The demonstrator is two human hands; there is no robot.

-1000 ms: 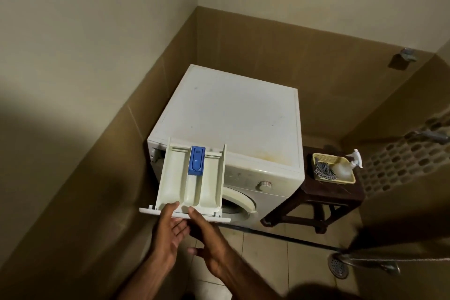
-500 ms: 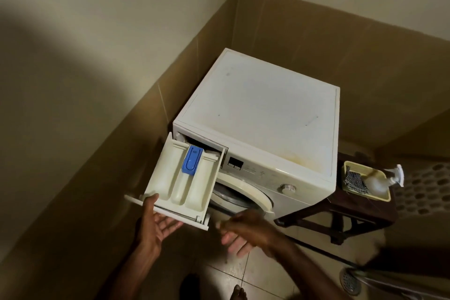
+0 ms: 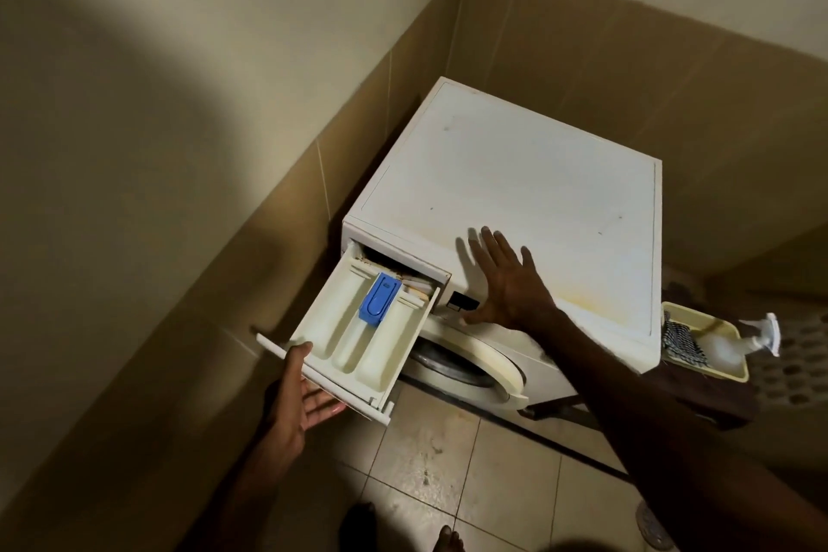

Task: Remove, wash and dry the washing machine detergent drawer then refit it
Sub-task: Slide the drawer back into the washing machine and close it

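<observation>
Both hands are working at the washing machine (image 3: pixel 515 193): the left hand (image 3: pixel 300 394) is gripping the front panel of the detergent drawer (image 3: pixel 354 336) from underneath, thumb lying over the panel's top edge and fingers curling up below it, while the right hand (image 3: pixel 506 278) is lying flat with fingers spread on the machine's top front edge, holding nothing. Pulled far out of its slot at the machine's upper left corner, the drawer is tilting slightly downward toward the person — its three long compartments are looking empty, with a blue insert (image 3: pixel 378 298) sitting in the middle one near the back. Just beside the machine's right side, a yellow tray (image 3: pixel 735 365) is resting on a dark stool and carrying a checked cloth (image 3: pixel 679 341) and a white spray bottle (image 3: pixel 739 341) lying on its side.
</observation>
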